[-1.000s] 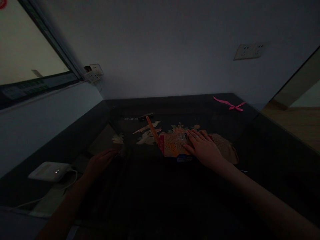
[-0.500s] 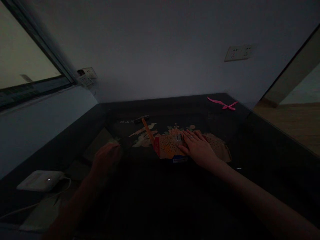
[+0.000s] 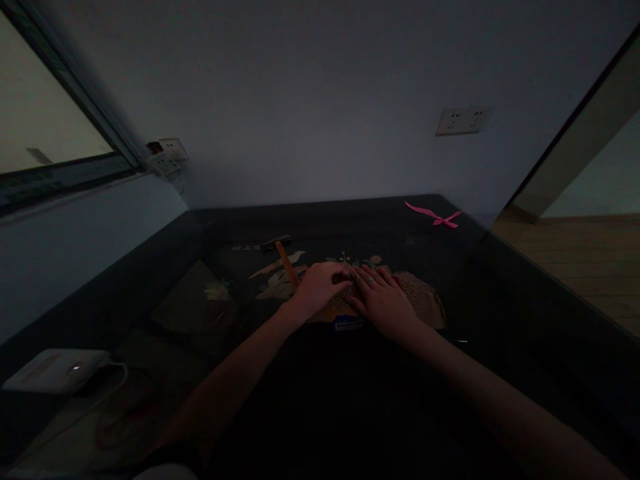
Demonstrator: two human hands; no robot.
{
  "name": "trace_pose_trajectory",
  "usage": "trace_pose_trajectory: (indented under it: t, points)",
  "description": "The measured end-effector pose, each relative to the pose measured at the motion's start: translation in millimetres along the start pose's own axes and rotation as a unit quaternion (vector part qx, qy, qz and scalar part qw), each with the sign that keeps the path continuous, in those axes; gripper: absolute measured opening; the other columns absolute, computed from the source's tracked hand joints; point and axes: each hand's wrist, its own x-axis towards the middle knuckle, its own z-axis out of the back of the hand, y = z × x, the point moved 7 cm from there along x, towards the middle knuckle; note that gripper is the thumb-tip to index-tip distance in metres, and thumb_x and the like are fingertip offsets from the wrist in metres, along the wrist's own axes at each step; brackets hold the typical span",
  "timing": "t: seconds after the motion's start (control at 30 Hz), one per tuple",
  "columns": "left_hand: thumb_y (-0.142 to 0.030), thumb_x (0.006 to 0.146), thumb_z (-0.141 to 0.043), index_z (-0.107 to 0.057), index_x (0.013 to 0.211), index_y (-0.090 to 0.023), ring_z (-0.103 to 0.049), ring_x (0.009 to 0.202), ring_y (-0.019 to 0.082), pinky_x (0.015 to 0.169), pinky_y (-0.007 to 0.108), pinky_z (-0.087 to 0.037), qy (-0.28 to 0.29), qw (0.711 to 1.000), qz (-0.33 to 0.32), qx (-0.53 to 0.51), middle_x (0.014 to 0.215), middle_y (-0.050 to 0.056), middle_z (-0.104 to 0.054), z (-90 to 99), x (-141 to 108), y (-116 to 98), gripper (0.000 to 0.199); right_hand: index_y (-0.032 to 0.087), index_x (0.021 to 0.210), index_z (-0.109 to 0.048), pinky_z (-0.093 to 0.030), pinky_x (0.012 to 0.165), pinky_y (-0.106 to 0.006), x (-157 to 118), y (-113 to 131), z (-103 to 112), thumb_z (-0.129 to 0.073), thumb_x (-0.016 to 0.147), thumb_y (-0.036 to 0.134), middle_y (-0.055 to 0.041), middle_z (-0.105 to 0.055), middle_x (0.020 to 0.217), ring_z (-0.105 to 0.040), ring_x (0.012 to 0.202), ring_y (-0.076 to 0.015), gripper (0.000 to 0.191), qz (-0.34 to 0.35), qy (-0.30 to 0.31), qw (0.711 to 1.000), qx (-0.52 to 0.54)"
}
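A brown, dotted flat piece [image 3: 420,293], apparently cardboard packaging, lies on the dark table, with a blue label [image 3: 349,323] at its near edge. My right hand [image 3: 383,300] rests flat on its middle, fingers stretched toward the far left, a ring on one finger. Close beside those fingertips, my left hand [image 3: 323,287] is over the left part of the piece, thumb and fingers curled together in a pinch. What they grip is too small and dark to make out. An orange-brown stick [image 3: 286,263] sticks out past the piece at the upper left.
A pink ribbon [image 3: 435,217] lies at the table's far right corner. Behind the stick is a small dark object [image 3: 276,241]. A white device [image 3: 57,370] with a cable sits at the left. Wall sockets [image 3: 463,121] are above the table [image 3: 320,413].
My left hand has moved right from the table's left side onto the dotted piece, beside my right hand. My right hand stays flat on it. The view has shifted slightly.
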Motion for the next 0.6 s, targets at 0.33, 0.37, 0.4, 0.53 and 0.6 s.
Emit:
trace_pose_trajectory:
  t: [0.33,0.37,0.4,0.53,0.6]
  points:
    - [-0.025,0.082,-0.063,-0.068,0.077,-0.018,-0.061,0.073,0.014,0.070,0.027,-0.045,-0.056,0.998,-0.002,-0.028,0.078,0.002,-0.068,2.2,-4.6,3.2,0.010,0.009,0.132,-0.052,-0.032,0.105,-0.047,1.6,0.2,-0.1,-0.033,0.095,0.045,-0.0168,-0.053,0.136,-0.046,0.127,-0.0282,0.055,0.001,0.002,1.000,-0.009]
    - [-0.025,0.082,-0.063,-0.068,0.077,-0.018,-0.061,0.073,0.014,0.069,0.027,-0.044,-0.058,0.998,-0.003,-0.031,0.078,0.002,-0.067,2.5,-4.7,2.8,0.010,0.009,0.131,-0.052,-0.032,0.105,-0.046,1.7,0.0,-0.5,-0.033,0.095,0.045,-0.0170,-0.053,0.136,-0.046,0.127,-0.0283,0.055,0.001,0.003,1.000,-0.010]
    - [-0.025,0.082,-0.063,-0.068,0.077,-0.018,-0.061,0.072,0.014,0.069,0.026,-0.044,-0.060,0.998,-0.004,-0.031,0.078,0.002,-0.067,2.8,-4.8,2.7,0.010,0.008,0.131,-0.053,-0.032,0.105,-0.046,1.8,-0.2,-0.9,-0.034,0.095,0.045,-0.0172,-0.053,0.136,-0.046,0.127,-0.0285,0.055,0.001,0.004,1.000,-0.010]
    - [-0.026,0.081,-0.064,-0.068,0.077,-0.017,-0.060,0.070,0.014,0.068,0.026,-0.044,-0.079,0.996,-0.004,-0.032,0.075,0.001,-0.066,3.4,-6.5,4.6,0.010,0.005,0.131,-0.052,-0.031,0.105,-0.047,2.1,-0.3,-2.2,-0.036,0.094,0.044,-0.0185,-0.052,0.136,-0.045,0.127,-0.0294,0.055,0.004,0.010,1.000,-0.010]
    - [-0.026,0.081,-0.064,-0.068,0.077,-0.017,-0.060,0.070,0.013,0.068,0.025,-0.046,-0.098,0.994,-0.009,-0.050,0.075,0.002,-0.066,5.8,-7.3,4.8,0.010,0.003,0.131,-0.051,-0.031,0.106,-0.048,2.0,0.2,-1.9,-0.038,0.094,0.043,-0.0196,-0.051,0.136,-0.045,0.127,-0.0299,0.056,0.006,0.013,1.000,-0.009]
